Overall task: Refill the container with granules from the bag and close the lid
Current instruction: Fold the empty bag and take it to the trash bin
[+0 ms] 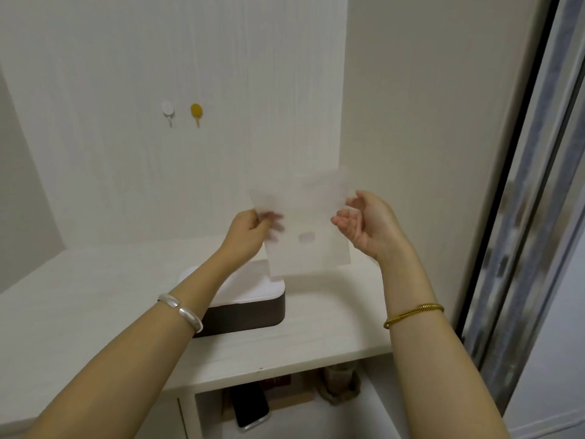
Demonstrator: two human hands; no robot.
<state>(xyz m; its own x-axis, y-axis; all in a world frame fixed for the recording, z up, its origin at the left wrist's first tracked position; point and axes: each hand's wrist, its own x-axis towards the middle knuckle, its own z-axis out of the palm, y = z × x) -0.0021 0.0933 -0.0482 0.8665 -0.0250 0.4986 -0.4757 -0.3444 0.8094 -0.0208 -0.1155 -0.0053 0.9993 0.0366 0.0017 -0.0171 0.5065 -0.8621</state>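
Above the container [250, 299], at its 12 o'clock, left hand [250, 229] pinches the blurred bag [304, 223]; right hand [364, 223] hangs spread at 3 o'clock, not gripping. One-handed hold risks slipping, granules spilling onto the shelf [95, 296].

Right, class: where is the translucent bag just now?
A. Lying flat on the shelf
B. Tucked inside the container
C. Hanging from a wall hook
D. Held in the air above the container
D: the left hand pinches the bag aloft over the container.
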